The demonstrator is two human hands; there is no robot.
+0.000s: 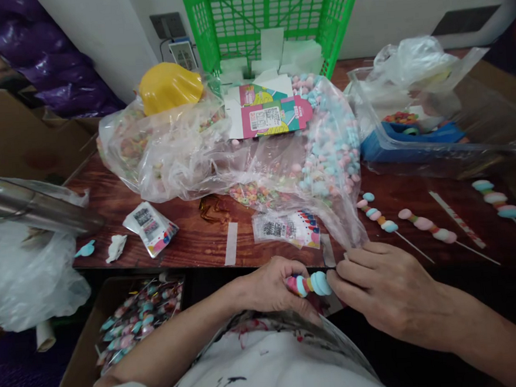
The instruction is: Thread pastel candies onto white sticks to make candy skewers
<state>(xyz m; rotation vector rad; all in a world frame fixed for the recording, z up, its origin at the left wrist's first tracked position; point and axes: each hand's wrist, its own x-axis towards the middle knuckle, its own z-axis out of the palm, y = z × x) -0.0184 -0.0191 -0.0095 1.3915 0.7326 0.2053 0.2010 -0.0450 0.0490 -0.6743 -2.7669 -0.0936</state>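
Note:
A candy skewer (319, 283) of pale blue, pink and orange sweets lies between my two hands, just in front of the table edge. My left hand (277, 289) is closed round its left part. The fingers of my right hand (380, 297) are curled against its right end, and they hide that end. Close above my right hand hangs the edge of a clear plastic bag (346, 222); whether the fingers touch it I cannot tell. Finished-looking candy skewers on white sticks, such as a pink one (423, 223) and a blue one (376, 213), lie to the right.
Behind are bags of ring sweets and pastel sweets (329, 147), a printed box (269, 107), a yellow bowl (171, 87) and a green crate (267, 10). Printed cards (149, 227) and a steel flask (33, 203) lie left. A carton of skewers (134, 320) stands below; a clear tub (414, 147) sits right.

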